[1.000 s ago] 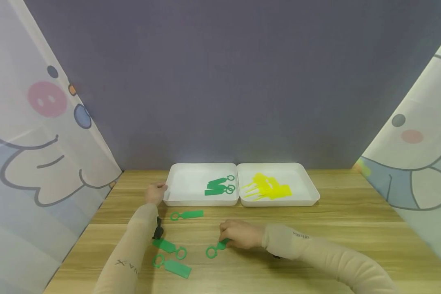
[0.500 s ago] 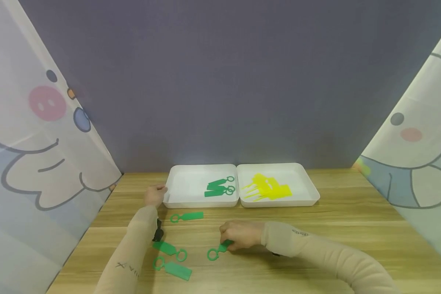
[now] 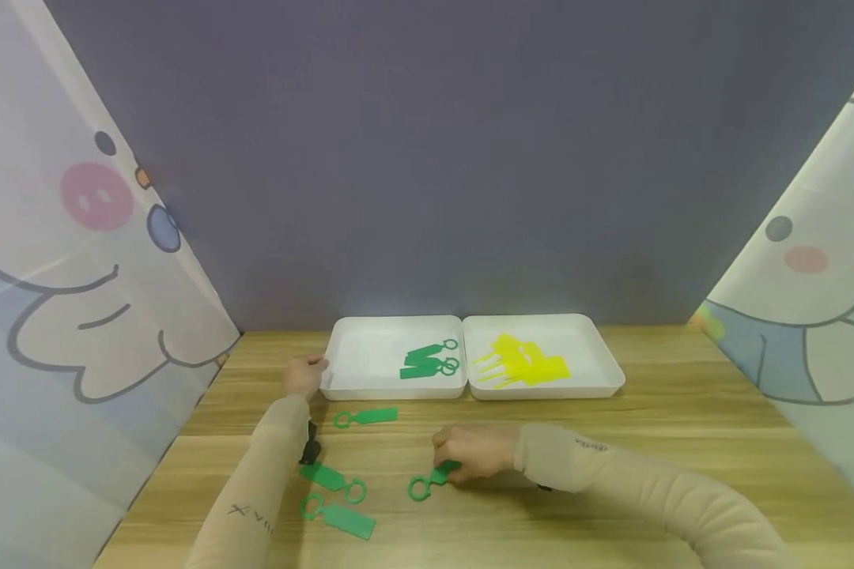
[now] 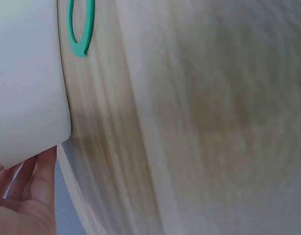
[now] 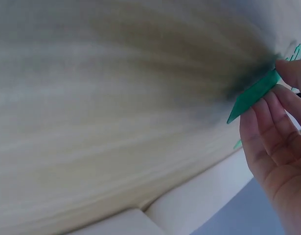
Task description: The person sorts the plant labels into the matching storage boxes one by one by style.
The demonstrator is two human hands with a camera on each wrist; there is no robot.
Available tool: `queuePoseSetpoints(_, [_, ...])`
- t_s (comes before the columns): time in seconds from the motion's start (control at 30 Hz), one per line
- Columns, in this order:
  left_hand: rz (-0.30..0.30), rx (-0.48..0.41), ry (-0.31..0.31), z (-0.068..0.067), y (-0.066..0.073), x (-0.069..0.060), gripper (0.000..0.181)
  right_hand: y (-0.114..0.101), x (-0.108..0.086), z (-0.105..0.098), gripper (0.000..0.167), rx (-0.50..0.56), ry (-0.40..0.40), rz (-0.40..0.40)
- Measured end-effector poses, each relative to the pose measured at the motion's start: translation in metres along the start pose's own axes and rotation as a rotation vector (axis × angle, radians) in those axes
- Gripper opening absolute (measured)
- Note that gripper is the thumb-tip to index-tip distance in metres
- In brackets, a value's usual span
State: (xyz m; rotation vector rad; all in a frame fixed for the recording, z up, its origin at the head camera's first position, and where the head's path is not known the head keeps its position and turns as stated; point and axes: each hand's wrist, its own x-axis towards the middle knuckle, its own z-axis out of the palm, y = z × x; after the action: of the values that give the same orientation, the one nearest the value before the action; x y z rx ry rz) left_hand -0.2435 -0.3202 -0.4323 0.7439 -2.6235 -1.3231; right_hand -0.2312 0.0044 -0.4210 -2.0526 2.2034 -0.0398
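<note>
My right hand point(image 3: 475, 450) pinches the flat end of a green plastic tag with a ring point(image 3: 420, 487), low over the table. In the right wrist view, thumb and fingers meet on that tag's flat part point(image 5: 253, 97). My left hand point(image 3: 303, 375) grips the left edge of the left white tray point(image 3: 363, 393); in the left wrist view its fingers point(image 4: 41, 183) lie against the tray wall point(image 4: 30, 93). Several green tags point(image 3: 418, 373) lie inside this tray. More green tags are on the table: one before the tray point(image 3: 377, 416), two nearer me point(image 3: 349, 520).
A second white tray point(image 3: 598, 386) adjoins the left one and holds a pile of yellow tags point(image 3: 534, 369). Behind both trays rises a grey panel point(image 3: 427, 158). Printed cartoon curtains stand at the left and right sides of the wooden table point(image 3: 655, 442).
The view has shifted slightly. Little else differs: my right hand keeps its pinch on the green tag, and my left hand stays on the tray's edge.
</note>
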Motion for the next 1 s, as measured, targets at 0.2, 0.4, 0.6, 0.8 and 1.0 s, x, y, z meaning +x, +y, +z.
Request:
queuePoseSetpoints(0.2, [0.011, -0.004, 0.01, 0.0, 0.001, -0.001, 0.037, 0.007, -0.001, -0.008, 0.014, 0.051, -0.005, 0.069])
queuePoseSetpoints(0.4, [0.009, 0.002, 0.011, 0.002, -0.004, 0.004, 0.037, 0.015, -0.002, -0.019, 0.014, 0.077, 0.007, 0.092])
queuePoseSetpoints(0.6, [0.009, -0.012, 0.011, 0.004, -0.008, 0.007, 0.036, 0.028, 0.0, -0.033, 0.018, 0.108, 0.074, 0.132])
queuePoseSetpoints(0.8, [0.015, -0.006, 0.019, 0.004, -0.007, 0.006, 0.037, 0.043, 0.007, -0.042, 0.023, 0.126, 0.187, 0.212])
queuePoseSetpoints(1.0, [0.01, -0.015, 0.013, 0.003, -0.004, 0.002, 0.037, 0.06, 0.014, -0.047, 0.023, 0.125, 0.248, 0.297])
